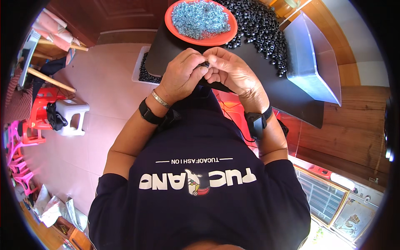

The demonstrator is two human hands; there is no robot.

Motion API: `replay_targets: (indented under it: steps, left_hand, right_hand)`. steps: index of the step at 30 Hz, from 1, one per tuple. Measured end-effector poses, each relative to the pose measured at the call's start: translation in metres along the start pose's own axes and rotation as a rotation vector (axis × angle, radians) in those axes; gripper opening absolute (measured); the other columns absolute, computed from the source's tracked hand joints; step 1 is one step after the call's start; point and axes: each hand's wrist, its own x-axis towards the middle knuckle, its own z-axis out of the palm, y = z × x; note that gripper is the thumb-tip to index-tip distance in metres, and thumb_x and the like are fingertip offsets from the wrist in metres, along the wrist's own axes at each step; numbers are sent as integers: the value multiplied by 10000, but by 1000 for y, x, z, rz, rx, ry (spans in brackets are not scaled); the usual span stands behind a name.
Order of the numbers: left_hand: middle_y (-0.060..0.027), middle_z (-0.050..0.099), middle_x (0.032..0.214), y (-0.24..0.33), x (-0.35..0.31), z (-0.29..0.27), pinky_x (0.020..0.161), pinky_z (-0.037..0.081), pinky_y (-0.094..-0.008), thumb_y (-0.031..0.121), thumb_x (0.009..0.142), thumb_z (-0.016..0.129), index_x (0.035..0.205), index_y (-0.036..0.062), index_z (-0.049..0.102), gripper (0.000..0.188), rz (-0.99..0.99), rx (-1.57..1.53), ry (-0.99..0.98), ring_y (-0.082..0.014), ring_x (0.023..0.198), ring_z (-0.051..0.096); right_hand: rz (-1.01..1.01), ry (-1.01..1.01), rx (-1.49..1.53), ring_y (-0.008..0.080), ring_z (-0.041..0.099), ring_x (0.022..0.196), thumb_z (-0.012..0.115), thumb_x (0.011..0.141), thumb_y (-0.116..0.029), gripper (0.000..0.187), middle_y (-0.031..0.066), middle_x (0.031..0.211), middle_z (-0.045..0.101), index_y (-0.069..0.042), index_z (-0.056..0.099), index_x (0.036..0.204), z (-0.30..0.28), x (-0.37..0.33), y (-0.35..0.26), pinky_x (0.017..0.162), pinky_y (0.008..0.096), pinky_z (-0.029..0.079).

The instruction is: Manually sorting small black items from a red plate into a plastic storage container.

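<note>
My left hand point(180, 74) is closed, with a small black part point(204, 64) pinched between thumb and fingers. It looks like one of the loose black pieces point(260, 29) heaped on the table, but most of it is covered by the fingers. Right against it, my right hand point(235, 73) has its thumb and forefinger pressed together at the part. Whatever lies in that pinch is too small to make out. Just beyond both hands stands an orange-red plate point(170, 26) piled with small shiny metal pieces point(200, 18).
The dark table point(302, 98) runs off to the right, bearing a translucent plastic bin point(314, 58) tipped on its side. Left of the table, a white tray point(136, 68) holds more black pieces. Red and white stools point(71, 114) stand farther left on the floor.
</note>
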Motion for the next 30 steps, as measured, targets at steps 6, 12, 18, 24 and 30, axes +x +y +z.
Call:
replay_targets:
  steps: [6,12,18,24,30]
  left_hand:
    - [-139,585,893,1,1,-1,694,486,-327,18,859,584,961,-26,578,111,8,19,27,-256,763,590]
    - [-142,576,857,0,1,2,685,481,-388,49,821,594,941,2,563,133,11,22,32,-323,766,580]
    - [-150,573,854,0,2,3,679,478,-395,81,817,594,933,-8,555,151,13,43,14,-329,763,575]
    - [-151,567,844,0,3,3,675,474,-402,85,821,587,917,-8,556,138,12,75,4,-330,761,571]
    - [-132,572,827,4,5,4,671,477,-388,47,813,599,891,-3,576,95,2,89,-5,-316,747,580]
  right_hand:
    - [-5,-48,81,166,669,788,586,954,-186,287,76,895,646,16,548,1156,-7,-1,3,716,278,557]
    - [-2,-26,90,154,683,772,640,924,-165,297,75,893,653,5,535,1143,-10,1,7,712,271,578]
    - [-10,-17,113,150,676,747,611,938,-156,276,77,877,654,16,539,1141,-11,1,10,673,266,580]
    - [-21,16,78,148,668,732,591,948,-156,267,77,875,655,14,541,1149,-10,0,10,665,262,572]
    - [-138,146,-282,119,647,723,613,928,-141,219,63,854,659,-9,586,1101,1,-12,-2,678,235,534]
